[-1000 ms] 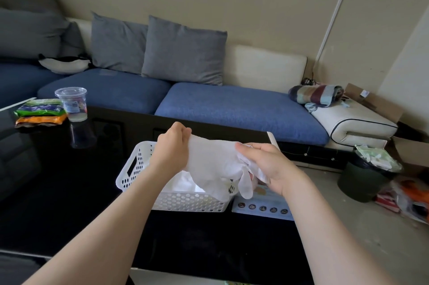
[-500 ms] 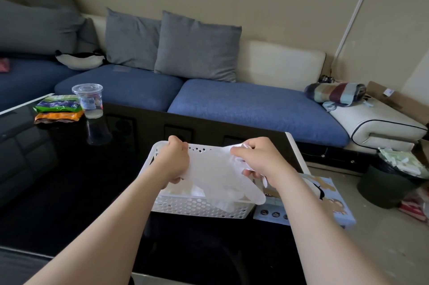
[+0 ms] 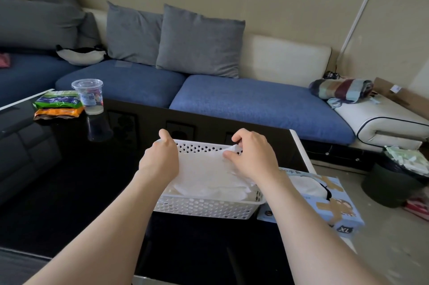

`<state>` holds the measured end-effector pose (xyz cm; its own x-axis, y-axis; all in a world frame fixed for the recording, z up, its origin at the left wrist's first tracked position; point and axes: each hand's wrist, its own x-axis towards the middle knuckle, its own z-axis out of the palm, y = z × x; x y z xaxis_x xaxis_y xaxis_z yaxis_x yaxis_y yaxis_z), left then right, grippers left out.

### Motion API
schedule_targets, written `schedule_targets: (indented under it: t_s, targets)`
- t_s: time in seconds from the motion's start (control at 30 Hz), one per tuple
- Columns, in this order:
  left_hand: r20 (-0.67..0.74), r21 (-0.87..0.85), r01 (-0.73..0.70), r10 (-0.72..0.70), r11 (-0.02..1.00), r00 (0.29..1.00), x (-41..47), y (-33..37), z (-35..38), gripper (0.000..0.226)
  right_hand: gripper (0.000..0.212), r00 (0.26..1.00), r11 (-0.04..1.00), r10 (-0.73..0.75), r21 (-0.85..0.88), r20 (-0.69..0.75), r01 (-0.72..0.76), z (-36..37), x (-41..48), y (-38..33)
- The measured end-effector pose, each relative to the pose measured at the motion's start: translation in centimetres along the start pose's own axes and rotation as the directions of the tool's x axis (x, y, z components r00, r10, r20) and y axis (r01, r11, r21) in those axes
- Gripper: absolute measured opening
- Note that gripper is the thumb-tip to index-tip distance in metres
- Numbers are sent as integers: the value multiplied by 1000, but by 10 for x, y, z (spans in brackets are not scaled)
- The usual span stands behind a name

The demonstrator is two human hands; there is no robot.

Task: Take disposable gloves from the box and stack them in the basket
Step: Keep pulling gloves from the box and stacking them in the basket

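A white perforated basket (image 3: pixel 204 210) stands on the black glossy table, near its right end. A white disposable glove (image 3: pixel 204 166) is stretched flat over the basket, on top of other white gloves inside. My left hand (image 3: pixel 162 157) pinches the glove's left edge at the basket's far left corner. My right hand (image 3: pixel 250 157) pinches its right edge near the far rim. The light blue glove box (image 3: pixel 329 205), marked XL, lies to the right of the basket with a white glove showing in its opening.
A clear plastic cup (image 3: pixel 89 96) and snack packets (image 3: pixel 58 106) sit at the table's far left. A blue sofa with grey cushions (image 3: pixel 197 40) runs behind the table. A dark bin (image 3: pixel 394 182) stands on the floor at the right.
Both hands have lowered the glove from above the basket down into it, spreading it flat. The view has shifted so the glove box shows more fully.
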<state>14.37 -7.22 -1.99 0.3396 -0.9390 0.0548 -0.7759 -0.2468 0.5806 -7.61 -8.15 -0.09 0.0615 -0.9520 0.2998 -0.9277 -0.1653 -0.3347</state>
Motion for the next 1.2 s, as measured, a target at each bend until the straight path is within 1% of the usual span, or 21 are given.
schedule_targets:
  t_s: [0.03, 0.1, 0.17, 0.2, 0.27, 0.3, 0.33, 0.37, 0.43, 0.47, 0.53, 0.63, 0.73, 0.8, 0.87, 0.93, 1.0, 1.03, 1.1, 1.13, 1.2]
  targets:
    - [2, 73, -27, 27, 997, 1000, -1, 0, -1, 29, 44, 999, 999, -33, -13, 7, 33, -1, 0, 0]
    - [-11, 201, -90, 94, 976, 996, -2, 1, -3, 28, 41, 995, 995, -101, -12, 26, 101, -6, -1, -1]
    - [-18, 335, -150, 165, 930, 986, -5, 6, -6, 31, 38, 984, 986, -165, 23, 73, 164, -14, -4, -6]
    - [-33, 410, -181, 213, 894, 976, -7, 9, -7, 32, 41, 975, 983, -185, 37, 122, 182, -18, -6, -10]
    - [-35, 532, -290, 362, 796, 931, -10, 16, -8, 33, 64, 941, 982, -187, 41, 282, 183, -25, -12, -18]
    - [5, 535, -363, 427, 763, 904, -11, 18, -7, 34, 79, 914, 985, -169, 28, 368, 171, -27, -15, -20]
    - [86, 490, -432, 451, 757, 888, -11, 19, -5, 34, 91, 885, 987, -149, 6, 441, 164, -27, -17, -22]
    - [201, 428, -476, 433, 768, 879, -12, 19, -4, 34, 100, 857, 987, -131, -17, 499, 161, -26, -19, -21]
    - [431, 347, -469, 306, 812, 849, -14, 17, -1, 36, 108, 804, 986, -96, -52, 586, 156, -22, -21, -17]
    - [505, 329, -437, 235, 837, 830, -14, 15, 0, 39, 110, 781, 985, -84, -68, 619, 160, -20, -21, -14]
    - [572, 319, -387, 150, 865, 807, -17, 15, 0, 44, 107, 748, 975, -76, -107, 659, 193, -14, -19, -10]
    - [603, 323, -371, 113, 871, 790, -19, 16, -2, 51, 99, 731, 964, -59, -152, 680, 219, -7, -17, -9]
    - [606, 338, -368, 98, 866, 789, -20, 16, -2, 58, 86, 707, 953, -31, -192, 706, 234, 1, -15, -12]
    - [608, 348, -371, 94, 861, 788, -20, 16, -3, 60, 81, 711, 948, -34, -202, 702, 245, 5, -14, -13]
    - [605, 355, -370, 90, 859, 791, -19, 17, -2, 57, 81, 723, 954, -43, -186, 689, 234, 5, -14, -13]
    - [572, 388, -365, 89, 847, 815, -19, 20, -2, 47, 79, 736, 968, -47, -151, 676, 201, 1, -16, -10]
    - [484, 433, -386, 151, 815, 862, -21, 26, -1, 36, 81, 758, 974, -62, -127, 649, 189, -8, -20, -10]
    - [428, 438, -402, 207, 804, 880, -23, 30, 0, 32, 83, 783, 971, -76, -132, 618, 198, -14, -22, -9]
    - [332, 384, -430, 313, 817, 890, -27, 38, 2, 22, 80, 837, 981, -88, -99, 541, 167, -27, -26, -12]
    - [305, 333, -450, 357, 829, 883, -29, 41, 3, 19, 74, 865, 992, -72, -52, 496, 113, -34, -27, -12]
    - [287, 211, -498, 434, 841, 854, -32, 48, 6, 14, 50, 921, 999, -21, 40, 390, 6, -47, -30, -6]
